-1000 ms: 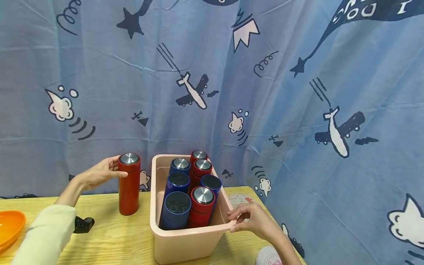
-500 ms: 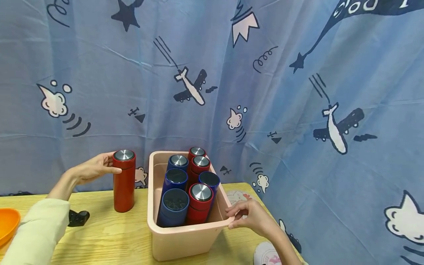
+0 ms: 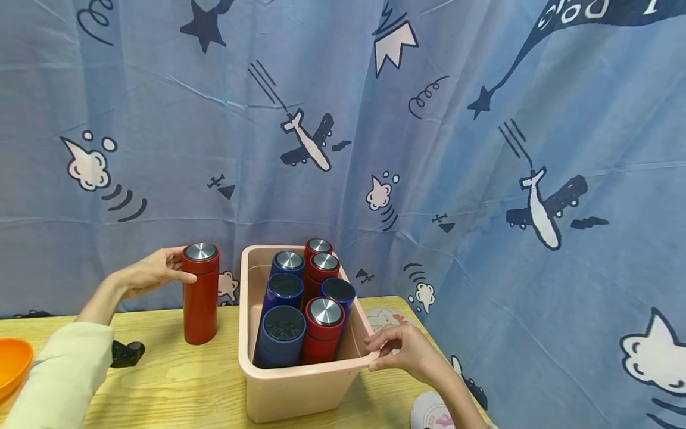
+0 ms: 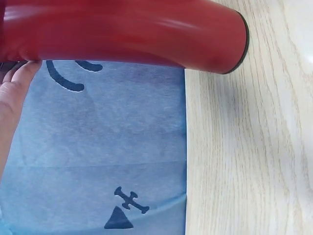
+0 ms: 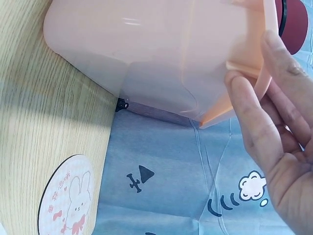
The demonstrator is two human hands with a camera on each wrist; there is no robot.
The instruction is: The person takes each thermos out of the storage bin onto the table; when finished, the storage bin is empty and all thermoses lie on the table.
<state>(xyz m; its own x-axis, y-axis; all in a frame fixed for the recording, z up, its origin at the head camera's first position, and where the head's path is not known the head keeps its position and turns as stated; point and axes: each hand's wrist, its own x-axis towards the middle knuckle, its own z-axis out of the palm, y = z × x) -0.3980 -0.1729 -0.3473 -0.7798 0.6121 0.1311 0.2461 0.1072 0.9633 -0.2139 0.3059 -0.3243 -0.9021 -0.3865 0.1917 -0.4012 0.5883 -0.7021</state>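
Observation:
A red thermos bottle with a silver-topped lid stands upright left of the pink bin. My left hand grips it near the top, thumb in front and fingers behind. In the left wrist view the bottle crosses the top, its base over the wooden table. My right hand pinches the bin's near right corner; in the right wrist view the thumb and fingers of this hand straddle the rim. Inside the bin stand several bottles, among them a red one and a dark blue one.
An orange bowl sits at the left table edge. A small black object lies by the left sleeve. Round rabbit-print coasters lie right of the bin. A blue patterned curtain hangs behind the wooden table.
Between one second and half a second ago the view shifted slightly, moving everything a little left and up. Since then nothing visibly differs; both hands keep their holds.

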